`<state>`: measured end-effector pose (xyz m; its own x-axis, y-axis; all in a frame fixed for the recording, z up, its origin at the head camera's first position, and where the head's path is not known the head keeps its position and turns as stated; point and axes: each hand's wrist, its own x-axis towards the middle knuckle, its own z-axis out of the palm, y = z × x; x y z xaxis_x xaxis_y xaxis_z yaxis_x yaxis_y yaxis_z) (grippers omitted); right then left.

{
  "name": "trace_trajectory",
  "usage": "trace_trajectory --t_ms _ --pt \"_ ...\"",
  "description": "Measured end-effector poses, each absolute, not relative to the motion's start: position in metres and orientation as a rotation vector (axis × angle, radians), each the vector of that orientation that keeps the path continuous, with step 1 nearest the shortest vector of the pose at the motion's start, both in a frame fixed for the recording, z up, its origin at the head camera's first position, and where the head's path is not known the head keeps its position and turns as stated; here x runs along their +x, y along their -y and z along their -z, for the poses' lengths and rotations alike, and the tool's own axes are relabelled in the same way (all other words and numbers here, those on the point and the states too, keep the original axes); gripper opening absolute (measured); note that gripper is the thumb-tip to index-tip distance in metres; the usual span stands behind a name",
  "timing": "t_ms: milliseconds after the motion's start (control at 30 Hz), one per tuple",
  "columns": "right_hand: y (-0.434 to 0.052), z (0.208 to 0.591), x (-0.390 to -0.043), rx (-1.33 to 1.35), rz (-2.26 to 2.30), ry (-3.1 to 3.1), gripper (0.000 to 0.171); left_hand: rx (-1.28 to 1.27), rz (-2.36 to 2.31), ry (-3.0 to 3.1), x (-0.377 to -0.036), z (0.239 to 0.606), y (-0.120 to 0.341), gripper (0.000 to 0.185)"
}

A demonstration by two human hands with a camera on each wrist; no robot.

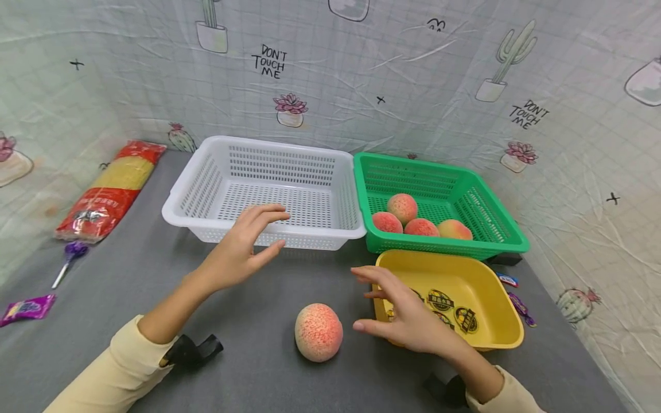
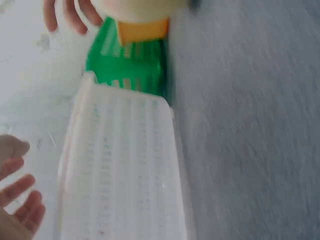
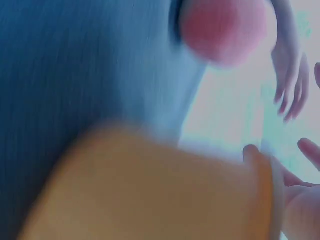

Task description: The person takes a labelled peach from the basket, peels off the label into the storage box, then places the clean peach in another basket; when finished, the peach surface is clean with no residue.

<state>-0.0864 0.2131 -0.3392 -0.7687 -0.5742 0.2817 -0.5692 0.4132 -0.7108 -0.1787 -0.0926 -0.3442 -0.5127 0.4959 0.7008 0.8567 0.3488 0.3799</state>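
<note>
A peach (image 1: 318,332) lies on the grey table between my two hands; it shows as a pink blur (image 3: 222,30) in the right wrist view. My right hand (image 1: 400,312) hovers just right of it, fingers spread and holding nothing, over the near edge of a yellow tray (image 1: 496,321). My left hand (image 1: 248,244) floats with relaxed fingers in front of an empty white basket (image 1: 341,232), also seen as the white basket (image 2: 125,170). A green basket (image 1: 496,246) behind the tray holds several peaches (image 1: 403,207).
A red and yellow packet (image 1: 111,189) lies at the far left, with purple scissors (image 1: 69,258) and a purple wrapper (image 1: 26,308) nearer me. Small wrapped sweets (image 1: 518,304) lie right of the tray. A printed cloth backdrop surrounds the table.
</note>
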Motion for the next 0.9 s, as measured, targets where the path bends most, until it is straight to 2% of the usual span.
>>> trace_trajectory --t_ms 300,633,900 --pt "-0.18 0.364 -0.085 -1.059 1.301 -2.352 0.08 -1.021 0.79 2.346 -0.189 0.353 0.104 0.027" --pt "-0.17 0.38 -0.088 -1.119 1.234 -2.373 0.082 -1.032 0.733 2.388 -0.189 0.353 0.104 0.031" --pt "-0.169 0.373 -0.085 -0.952 1.279 -2.399 0.078 -1.037 0.691 2.386 -0.189 0.353 0.105 0.032"
